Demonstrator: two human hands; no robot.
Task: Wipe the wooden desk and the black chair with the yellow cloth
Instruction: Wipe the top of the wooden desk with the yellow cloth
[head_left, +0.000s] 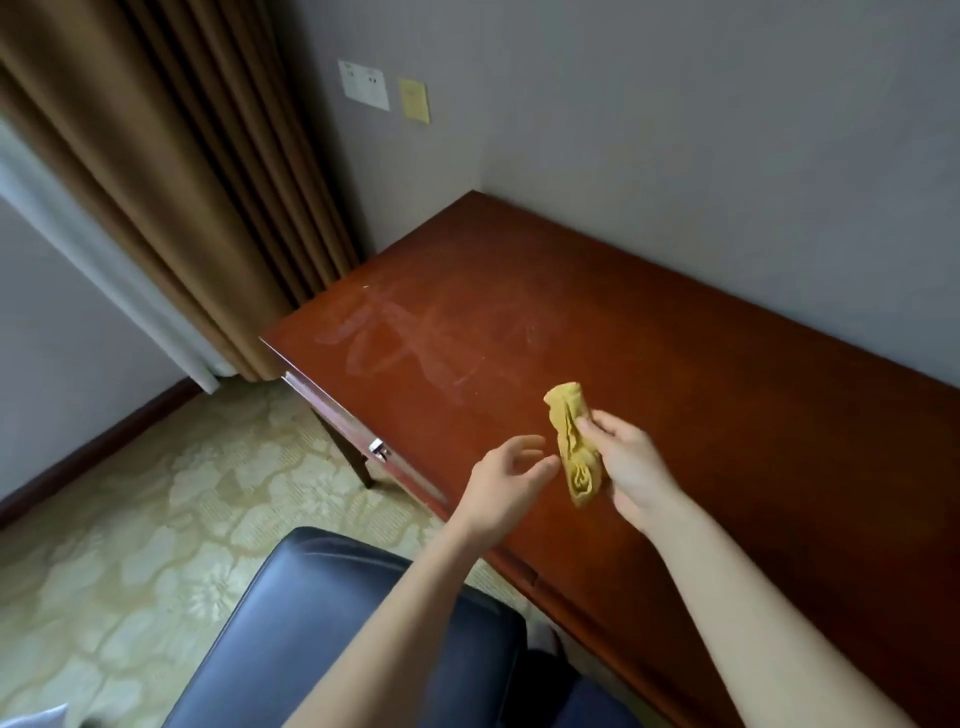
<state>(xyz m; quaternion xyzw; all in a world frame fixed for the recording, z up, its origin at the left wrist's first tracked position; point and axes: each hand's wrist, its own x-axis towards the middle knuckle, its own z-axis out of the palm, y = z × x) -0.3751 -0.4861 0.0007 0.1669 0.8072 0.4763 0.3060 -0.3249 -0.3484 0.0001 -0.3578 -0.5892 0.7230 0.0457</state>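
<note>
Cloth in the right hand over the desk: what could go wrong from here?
1. The cloth is wadded in the right hand; wiped so, little fabric would likely meet the desk.
2. The pale smears near the desk's left end may get missed or just spread.

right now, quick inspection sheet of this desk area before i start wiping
surface: wooden desk, pale smears at the curtain end
job's things: yellow cloth bunched, held over the desk; black chair in front of the desk
clutter: nothing seen
grips: right grip holds the cloth; left grip relaxed, close beside it
cables: nothing seen
surroundings: brown curtain, wall socket plate, yellow note on the wall, patterned carpet
</note>
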